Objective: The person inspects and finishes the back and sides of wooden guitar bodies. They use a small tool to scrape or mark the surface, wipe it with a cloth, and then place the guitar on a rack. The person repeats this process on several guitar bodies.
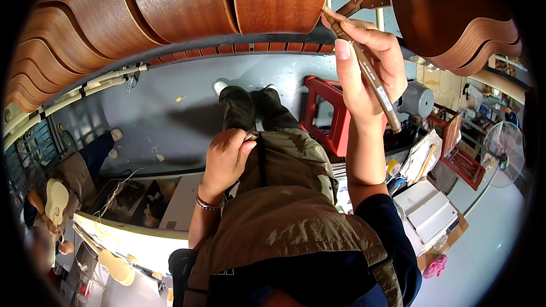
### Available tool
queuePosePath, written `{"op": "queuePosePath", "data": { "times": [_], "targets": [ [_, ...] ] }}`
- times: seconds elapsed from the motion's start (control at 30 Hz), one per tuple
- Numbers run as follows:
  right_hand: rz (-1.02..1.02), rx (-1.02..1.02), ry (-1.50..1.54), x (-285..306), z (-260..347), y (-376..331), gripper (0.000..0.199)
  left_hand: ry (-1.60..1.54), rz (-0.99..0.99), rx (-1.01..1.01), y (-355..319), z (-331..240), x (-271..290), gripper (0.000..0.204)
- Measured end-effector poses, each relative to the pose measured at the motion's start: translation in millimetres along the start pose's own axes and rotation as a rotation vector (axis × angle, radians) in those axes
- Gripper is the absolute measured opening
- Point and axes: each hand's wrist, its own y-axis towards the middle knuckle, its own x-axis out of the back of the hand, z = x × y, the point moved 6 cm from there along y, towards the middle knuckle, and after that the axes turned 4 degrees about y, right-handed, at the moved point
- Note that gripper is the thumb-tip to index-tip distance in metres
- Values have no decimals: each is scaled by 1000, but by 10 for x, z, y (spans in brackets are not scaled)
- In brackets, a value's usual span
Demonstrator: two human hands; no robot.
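A brown touch-up pen (369, 74) is gripped between the thumb and fingers of my right hand (372, 59), raised at the upper right. Its upper end meets the right edge of a reddish-brown wooden instrument body (281, 0); whether the tip touches the wood I cannot tell. That body is the nearest of a curving row of similar wooden bodies (176, 0) overhead. My left hand (227, 156) is closed at waist height in front of my apron (290, 204). From its fingers pokes a small, shiny, cap-like piece (251, 136).
More wooden bodies (455, 17) hang at the upper right. A red plastic stool (335, 111) stands on the grey floor beside my legs. A white fan (503, 156) and a box (426, 210) are at right. At left, a co-worker holds a pale instrument body (56, 200) near a cluttered bench (133, 239).
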Motion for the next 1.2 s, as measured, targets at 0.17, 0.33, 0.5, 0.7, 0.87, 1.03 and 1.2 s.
{"op": "queuePosePath", "data": {
  "times": [0.17,0.33,0.5,0.7,0.87,1.03,1.2],
  "targets": [
    [7,22,23,2,-6,-14,17,-11,8,7,0,-5,0,20],
    [7,7,34,-10,-22,-12,16,-9,7,4,6,-4,-6,20],
    [27,-51,94,-4,-75,-111,16,-21,-14,-3,12,-3,-7,21],
    [-6,-125,134,52,-74,-294,16,-7,-43,-1,32,-18,2,18],
    [-14,-111,88,128,22,-282,16,11,-70,-17,41,-40,42,16],
    [-6,-77,98,58,91,-262,17,-12,-111,-37,17,-10,57,16],
    [45,-78,92,-11,164,-269,17,-37,-143,-53,15,6,80,16]
  ]
}}
